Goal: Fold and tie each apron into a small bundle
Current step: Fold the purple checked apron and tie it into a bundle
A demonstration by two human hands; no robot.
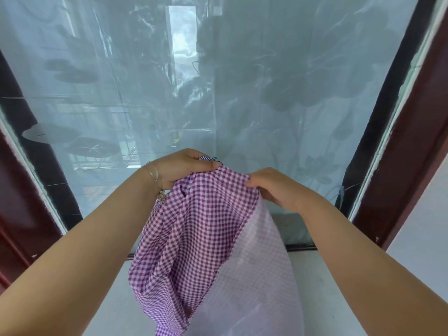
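Two hands' fingers (254, 181) pinch soft purple-checked apron (201, 229).

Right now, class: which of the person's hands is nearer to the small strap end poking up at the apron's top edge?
Left. The left hand grips the apron right beside the strap end; the right hand pinches the top edge farther along, apart from it.

There is one view, from a wide-angle camera on the person's head. It faces forward and slightly down, close over both forearms, which reach in from the near corners. Straight ahead, farther off, a curtained window (242, 81) fills the frame, its edges bowed by the lens.
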